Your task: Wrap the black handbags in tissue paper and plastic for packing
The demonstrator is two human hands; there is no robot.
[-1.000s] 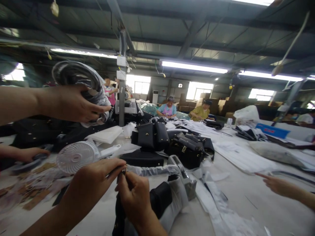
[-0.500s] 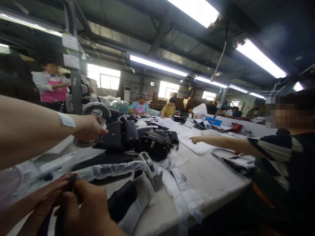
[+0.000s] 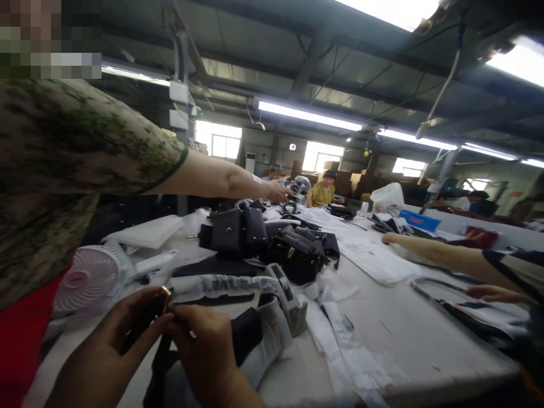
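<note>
At the lower left, my left hand (image 3: 123, 328) pinches a dark strap with a gold metal fitting (image 3: 165, 292) at its end. My right hand (image 3: 206, 340) closes on the same strap from the other side, fingertips touching the left ones. The black strap (image 3: 159, 362) hangs down between my wrists; part of it is hidden by my fingers. Just beyond my hands lies a strap wrapped in white film (image 3: 225, 285), ending near a grey tape dispenser (image 3: 289, 300). Beside my right hand is a dark rolled piece (image 3: 247, 335) on white wrapping.
Black handbags (image 3: 229, 232) stand mid-table, with more black bags (image 3: 293, 258) beside them. A white fan (image 3: 91, 277) is at left. A co-worker's arm (image 3: 225, 175) reaches across from the left; another person's arm (image 3: 437, 249) extends from the right. Film scraps (image 3: 340, 340) lie near the front edge.
My view has turned left. My hands have risen slightly, and the gold fitting now shows. The left co-worker's arm has moved the wrapped coil farther across the table. The right person's pointing arm has lowered.
</note>
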